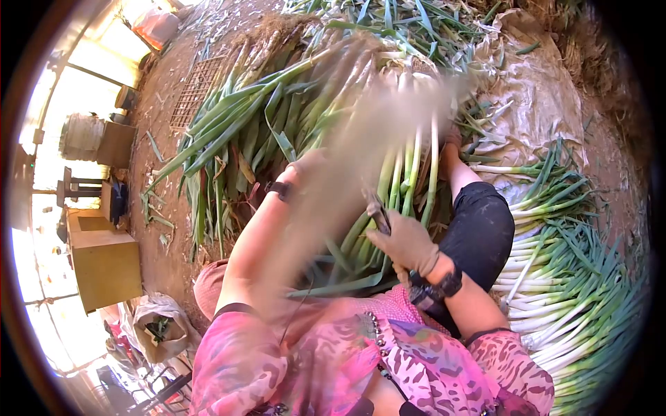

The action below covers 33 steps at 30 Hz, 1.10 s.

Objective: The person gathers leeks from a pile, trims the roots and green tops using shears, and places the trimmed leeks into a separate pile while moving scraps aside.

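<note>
My right hand (411,244), in a tan work glove, is closed around a small dark tool (377,212) whose kind I cannot make out. Just beyond it, several leeks (409,170) with pale stems and green leaves stretch between my legs. My left hand (309,161) reaches forward beside a large heap of untrimmed leeks (239,128) with soil and roots on their ends. A blurred beige streak crosses the view close to the camera and covers the left fingers, so their grip is hidden.
Leeks with clean white stems (548,291) lie in a long row at the right. A crumpled pale sheet (531,97) covers the ground at upper right. At left are a rusty grid (194,90), a wooden box (104,267) and an open sack (163,326). Leaf scraps litter the floor.
</note>
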Tool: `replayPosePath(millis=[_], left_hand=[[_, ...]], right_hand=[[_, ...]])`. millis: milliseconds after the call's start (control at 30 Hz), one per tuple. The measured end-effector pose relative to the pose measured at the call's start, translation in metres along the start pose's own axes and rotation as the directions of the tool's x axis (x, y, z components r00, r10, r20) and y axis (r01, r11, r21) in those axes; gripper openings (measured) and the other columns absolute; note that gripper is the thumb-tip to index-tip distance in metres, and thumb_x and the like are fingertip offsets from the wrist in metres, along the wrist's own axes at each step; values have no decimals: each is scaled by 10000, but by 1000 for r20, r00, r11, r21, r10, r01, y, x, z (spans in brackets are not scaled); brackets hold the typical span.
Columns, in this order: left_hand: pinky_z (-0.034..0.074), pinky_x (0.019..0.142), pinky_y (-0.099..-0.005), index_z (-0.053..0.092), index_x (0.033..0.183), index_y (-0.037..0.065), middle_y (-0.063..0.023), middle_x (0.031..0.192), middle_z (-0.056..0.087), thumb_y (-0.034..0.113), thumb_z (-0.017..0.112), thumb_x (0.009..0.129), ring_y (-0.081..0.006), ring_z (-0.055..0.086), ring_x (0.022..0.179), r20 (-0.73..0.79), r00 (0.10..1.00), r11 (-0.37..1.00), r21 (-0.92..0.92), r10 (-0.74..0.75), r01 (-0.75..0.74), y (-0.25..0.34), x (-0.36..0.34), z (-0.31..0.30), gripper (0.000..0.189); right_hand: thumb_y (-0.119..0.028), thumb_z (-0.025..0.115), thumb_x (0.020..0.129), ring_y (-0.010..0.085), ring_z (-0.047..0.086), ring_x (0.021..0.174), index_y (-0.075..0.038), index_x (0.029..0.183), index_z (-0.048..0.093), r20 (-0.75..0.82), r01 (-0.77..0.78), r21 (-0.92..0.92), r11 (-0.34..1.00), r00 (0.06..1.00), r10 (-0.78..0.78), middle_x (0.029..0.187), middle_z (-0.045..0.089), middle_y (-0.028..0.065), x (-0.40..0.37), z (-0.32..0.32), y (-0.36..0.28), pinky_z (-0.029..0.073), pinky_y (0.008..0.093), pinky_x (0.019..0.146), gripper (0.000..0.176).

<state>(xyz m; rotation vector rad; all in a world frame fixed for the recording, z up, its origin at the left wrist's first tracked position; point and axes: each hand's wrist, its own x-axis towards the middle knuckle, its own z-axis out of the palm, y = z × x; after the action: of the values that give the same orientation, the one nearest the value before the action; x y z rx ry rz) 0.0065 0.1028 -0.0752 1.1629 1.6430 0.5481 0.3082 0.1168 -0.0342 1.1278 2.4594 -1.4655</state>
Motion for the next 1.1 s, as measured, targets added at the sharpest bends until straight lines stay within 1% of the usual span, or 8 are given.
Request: replayPosePath(millis=[67,133,167,300,433,800,933,1100], left_hand=[[531,736,-315,696,1102,-21,-75,912,712,295,722,844,-142,638,811,-54,999,987,-162,1,-10,-3,-7,15,408],[537,756,-307,695,1110,-19,-75,919,725,264,737,839,-137,656,841,-91,982,982,77,-163,170,2,-3,28,394],[542,792,-318,693,1117,-17,-94,940,735,284,742,842,-147,670,869,-158,986,994,91,-54,69,9,-12,38,411],[531,918,-400,634,1258,-55,-250,1093,720,399,748,822,-359,695,1053,-248,964,960,235,-91,151,-5,-3,73,640],[513,957,-429,628,1284,-50,-269,1128,706,435,736,821,-383,678,1092,-364,922,960,187,-129,207,2,-7,93,679],[513,933,-417,649,1251,-28,-247,1116,716,468,749,839,-357,690,1070,-343,925,974,96,-162,206,14,-18,105,652],[519,904,-399,669,1217,-31,-217,1083,734,411,747,855,-315,709,1012,-423,901,987,161,90,-23,-17,-21,116,576],[530,822,-314,705,1148,-19,-95,989,755,293,717,931,-138,690,898,-268,935,950,-270,-231,157,-8,-31,134,380]], right_hand=[[-489,646,893,450,683,876,3,1108,618,-22,-82,18,996,996,82,886,709,253,-7,12,8,532,511,809,537],[-486,648,893,451,684,884,2,1104,617,-56,-151,64,986,986,155,886,706,264,-7,10,7,532,512,812,533],[-488,646,894,452,685,895,4,1106,617,-106,-107,67,992,988,113,892,700,284,-4,12,10,533,513,822,537],[-497,648,888,446,689,902,8,1089,632,-212,-106,49,993,971,114,925,703,287,27,2,20,540,503,819,543],[-512,647,885,448,688,876,0,1037,646,-100,-100,44,994,989,104,894,703,272,0,-3,12,541,495,798,534],[-523,631,886,439,693,930,27,1048,626,-191,-110,-154,982,978,80,936,708,276,27,0,12,541,507,842,573],[-537,637,865,436,687,988,48,1108,642,-207,-124,-99,987,973,101,1021,708,290,102,-28,27,534,485,885,634],[-601,590,849,448,667,1050,61,1163,655,-213,-132,-12,991,969,127,1080,690,320,140,-39,52,514,482,929,735]])
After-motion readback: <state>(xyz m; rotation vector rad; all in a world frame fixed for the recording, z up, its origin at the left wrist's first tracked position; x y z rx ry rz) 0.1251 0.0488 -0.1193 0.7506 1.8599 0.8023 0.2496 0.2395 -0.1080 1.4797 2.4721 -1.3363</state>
